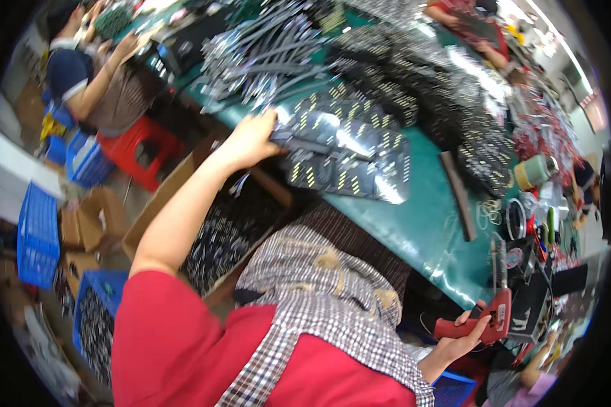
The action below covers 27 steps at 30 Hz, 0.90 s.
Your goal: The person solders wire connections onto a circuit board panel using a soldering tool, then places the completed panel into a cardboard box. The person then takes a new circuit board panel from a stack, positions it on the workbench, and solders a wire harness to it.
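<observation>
My left hand point(250, 141) reaches over the table edge with its fingers curled and blurred. It is at the left end of a dark elongated piece point(319, 145); what the fingers grip is hidden. That piece lies on several flat black panels point(380, 169) with rows of small yellow marks and a glossy surface. On the right, my right hand point(465, 336) is closed around the handle of a red pistol-shaped hand tool point(500, 316), held near the table's near right edge. Its metal front end points away from me.
On the green table point(414, 220) are a heap of grey cables point(265, 54), piles of black parts point(441, 88), a dark bar point(458, 197) and a jar point(535, 172). A box of small parts point(227, 237) stands below. A co-worker point(108, 81) sits left near a red stool point(139, 149).
</observation>
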Tool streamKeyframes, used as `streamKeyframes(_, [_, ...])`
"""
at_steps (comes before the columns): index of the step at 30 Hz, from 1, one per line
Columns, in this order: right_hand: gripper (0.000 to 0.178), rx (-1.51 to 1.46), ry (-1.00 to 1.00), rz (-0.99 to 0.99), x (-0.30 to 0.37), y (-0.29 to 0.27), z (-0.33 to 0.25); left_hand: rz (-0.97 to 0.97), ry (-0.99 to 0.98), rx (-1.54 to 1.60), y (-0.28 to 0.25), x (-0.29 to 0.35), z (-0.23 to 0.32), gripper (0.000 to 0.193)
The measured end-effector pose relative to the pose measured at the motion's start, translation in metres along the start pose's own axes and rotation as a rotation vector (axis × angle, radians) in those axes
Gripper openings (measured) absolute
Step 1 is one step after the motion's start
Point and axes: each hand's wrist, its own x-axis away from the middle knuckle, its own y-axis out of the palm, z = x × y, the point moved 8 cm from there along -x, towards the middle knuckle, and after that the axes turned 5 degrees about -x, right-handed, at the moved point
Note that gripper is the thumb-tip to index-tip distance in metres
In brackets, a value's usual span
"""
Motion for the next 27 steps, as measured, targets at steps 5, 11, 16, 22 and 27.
streamKeyframes(5, [0.040,0.039,-0.026,-0.008,-0.003,-0.002,-0.004,-0.012,-0.239,-0.039,0.001,0.042,0.019,0.076])
streamKeyframes(11, [0.041,0.112,-0.005,-0.059,0.000,0.038,-0.015,-0.006,-0.316,0.329,0.012,0.109,0.030,0.085])
streamKeyframes(16, [0.038,0.156,-0.011,-0.174,-0.001,0.066,-0.010,0.061,-0.538,0.262,-0.001,0.202,0.018,0.081])
streamKeyframes(22, [0.038,0.171,0.106,-0.285,0.011,0.099,0.009,0.169,-0.562,0.241,-0.041,0.292,-0.034,0.068])
streamKeyframes(27, [0.037,0.175,0.181,-0.312,0.013,0.105,0.018,-0.316,-1.219,1.111,0.021,0.404,-0.096,0.026])
